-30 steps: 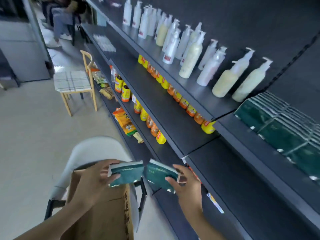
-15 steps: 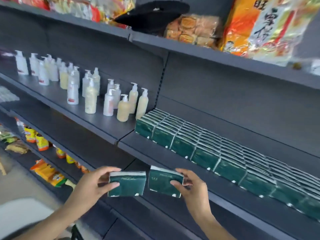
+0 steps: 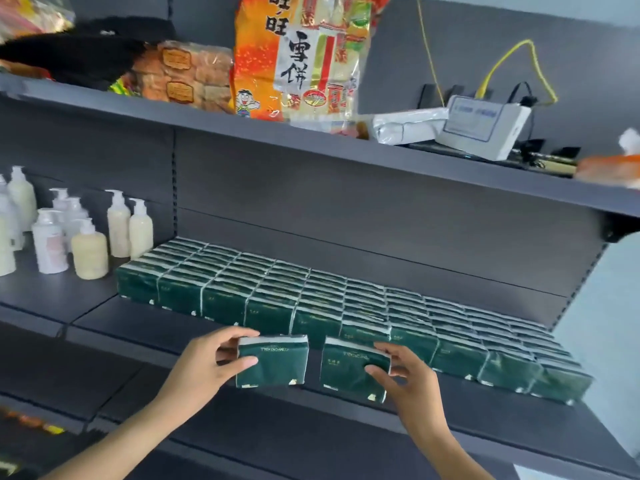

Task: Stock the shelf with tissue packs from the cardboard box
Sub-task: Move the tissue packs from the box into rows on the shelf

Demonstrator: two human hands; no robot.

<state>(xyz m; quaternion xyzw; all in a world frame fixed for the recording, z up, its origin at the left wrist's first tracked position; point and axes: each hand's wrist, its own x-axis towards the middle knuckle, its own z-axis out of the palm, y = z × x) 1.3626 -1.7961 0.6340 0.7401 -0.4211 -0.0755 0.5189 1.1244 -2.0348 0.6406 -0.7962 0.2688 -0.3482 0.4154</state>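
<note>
- Head view: my left hand [image 3: 207, 362] pinches one dark green tissue pack [image 3: 273, 362] by its left end, thumb on the face, fingers along the top; my right hand [image 3: 401, 372] pinches a second pack [image 3: 346, 368] by its right end. Both packs hover over the bare front edge of the shelf [image 3: 450, 410], just in front of the stocked rows [image 3: 346, 299].
- The wrap looks like slick film over a soft, squashy block, so I judge an end-only pinch could let a pack swing or slip off the front edge.
- The standing rows are thin, upright slabs; pushing mine in crooked could tip the front ones or leave a gap.
- The pump bottles [image 3: 90, 251] at the left end stand well apart, so little risk there.
- The cardboard box is out of view.
</note>
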